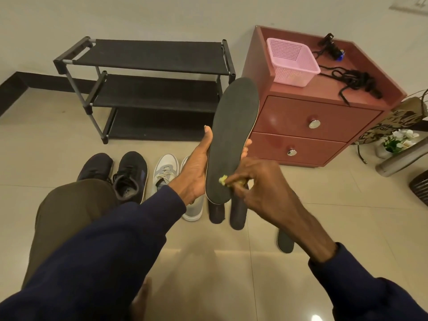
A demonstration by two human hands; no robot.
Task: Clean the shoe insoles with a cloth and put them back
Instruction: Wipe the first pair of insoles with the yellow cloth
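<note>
A pale tiled floor (301, 216) is stretching to a white wall. A black three-tier shoe rack (148, 55) is standing against that wall, and just beside it a red-brown two-drawer cabinet (301, 117) is carrying a pink basket (291, 63) and tangled black cords (354, 82). In front of the rack, a pair of black sneakers (130, 174) and a pair of grey sneakers (165, 169) are sitting side by side. Three spare insoles (237, 214) are lying on the floor near them. The left hand (196, 172) is gripping a black insole (234, 135) upright in the air, thumb on one edge and fingertips curling round the other. The right hand (261, 188) is pinching a small yellow cloth (222, 180) and pressing it against the insole's lower end.
</note>
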